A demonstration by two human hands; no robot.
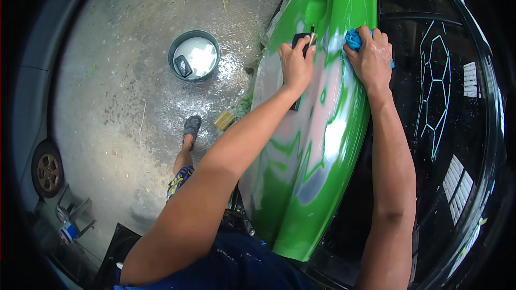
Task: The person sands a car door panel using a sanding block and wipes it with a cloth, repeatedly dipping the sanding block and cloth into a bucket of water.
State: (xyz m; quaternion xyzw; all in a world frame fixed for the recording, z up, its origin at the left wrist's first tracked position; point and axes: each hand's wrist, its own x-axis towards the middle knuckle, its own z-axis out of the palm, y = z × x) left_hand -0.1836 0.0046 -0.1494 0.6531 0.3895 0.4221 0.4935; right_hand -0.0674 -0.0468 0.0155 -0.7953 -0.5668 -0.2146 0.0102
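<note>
A green car panel (pixel 290 193) with sanded pinkish and grey patches and a handle recess stands upright in the middle. My left hand (pixel 296 64) is closed on a black sanding block (pixel 295 106) with a gold edge, pressed to the panel below the recess; much of the block is hidden under the hand and arm. My right hand (pixel 371 59) grips a crumpled blue cloth (pixel 355 39) against the panel's right part, near the dark glossy glass (pixel 408 102) beside it.
A grey bucket (pixel 173 64) of cloudy water with a black object in it sits on the wet concrete floor (pixel 113 91). A yellowish block (pixel 224 121) lies near my sandalled foot (pixel 192 127). A car's wheel (pixel 47 167) and a small stand (pixel 75 225) are at the left.
</note>
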